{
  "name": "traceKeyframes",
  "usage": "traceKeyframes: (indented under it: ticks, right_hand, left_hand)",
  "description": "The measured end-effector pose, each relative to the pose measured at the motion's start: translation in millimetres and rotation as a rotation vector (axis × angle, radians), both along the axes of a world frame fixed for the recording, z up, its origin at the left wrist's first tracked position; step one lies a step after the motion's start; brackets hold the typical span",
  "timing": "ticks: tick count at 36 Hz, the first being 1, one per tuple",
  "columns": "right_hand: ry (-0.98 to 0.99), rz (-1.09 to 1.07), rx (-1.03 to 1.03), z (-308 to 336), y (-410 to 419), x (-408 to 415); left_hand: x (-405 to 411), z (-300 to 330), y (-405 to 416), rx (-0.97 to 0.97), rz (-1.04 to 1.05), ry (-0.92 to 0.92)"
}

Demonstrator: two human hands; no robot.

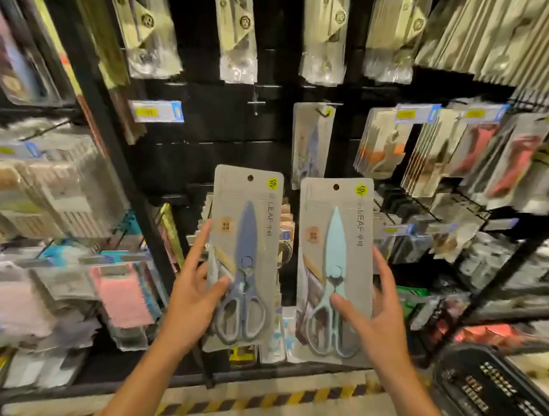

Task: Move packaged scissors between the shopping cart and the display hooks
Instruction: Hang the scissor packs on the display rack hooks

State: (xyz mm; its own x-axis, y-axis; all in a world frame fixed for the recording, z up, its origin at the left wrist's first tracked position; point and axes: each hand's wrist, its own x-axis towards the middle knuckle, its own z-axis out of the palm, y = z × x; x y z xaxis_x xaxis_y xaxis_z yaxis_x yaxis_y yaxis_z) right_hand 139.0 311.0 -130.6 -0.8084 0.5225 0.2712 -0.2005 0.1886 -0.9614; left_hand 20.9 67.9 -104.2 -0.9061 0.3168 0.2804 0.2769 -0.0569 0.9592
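Across both held packs (247,206), "LEAF" lettering.

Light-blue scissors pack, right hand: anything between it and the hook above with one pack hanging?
Nothing visible. The light-blue scissors pack in the right hand sits below the hook; only the hanging pack occupies that hook, with open dark backboard between.

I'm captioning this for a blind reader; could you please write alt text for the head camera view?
A person holds up two packs of scissors before a shop's display hooks: the left hand grips the grey-blue scissors pack, and the right hand grips the light-blue scissors pack. One more scissors pack hangs on a hook above, and a black shopping cart sits at the lower right.
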Motion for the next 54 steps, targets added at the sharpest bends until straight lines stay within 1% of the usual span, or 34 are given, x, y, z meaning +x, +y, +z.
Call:
traceKeyframes:
  ticks: [6, 13, 22, 30, 37, 42, 47, 54]
  right_hand:
    - [0.017, 0.010, 0.005, 1.1, 23.2, -30.5]
    - [0.062, -0.008, 0.033, 11.4, 42.8, -73.2]
    - [0.083, -0.035, 0.058, 20.1, 66.2, -118.1]
    - [0.105, 0.003, 0.039, 19.8, 92.6, -154.7]
    - [0.116, 0.041, 0.046, 25.6, 115.9, -185.0]
    - [0.094, 0.075, 0.054, 29.1, 129.2, -204.1]
    - [0.128, 0.096, 0.049, 32.8, 137.2, -218.7]
    - [0.110, 0.148, 0.045, 31.4, 148.2, -231.1]
  left_hand:
    - [-23.6, 8.9, 21.3, 0.018, -0.015, 0.019]
    - [-72.4, 9.8, 44.5, 0.034, -0.015, 0.100]
    - [-123.3, 21.3, 69.0, 0.079, -0.057, 0.103]
    - [-142.2, 24.8, 86.9, 0.083, -0.033, 0.106]
    - [-154.6, 29.9, 103.3, 0.085, 0.045, 0.082]
    - [-160.8, 33.9, 115.3, 0.114, 0.065, 0.091]
    - [-164.1, 34.5, 123.0, 0.091, 0.092, 0.105]
    - [-167.5, 39.9, 129.3, 0.061, 0.106, 0.109]
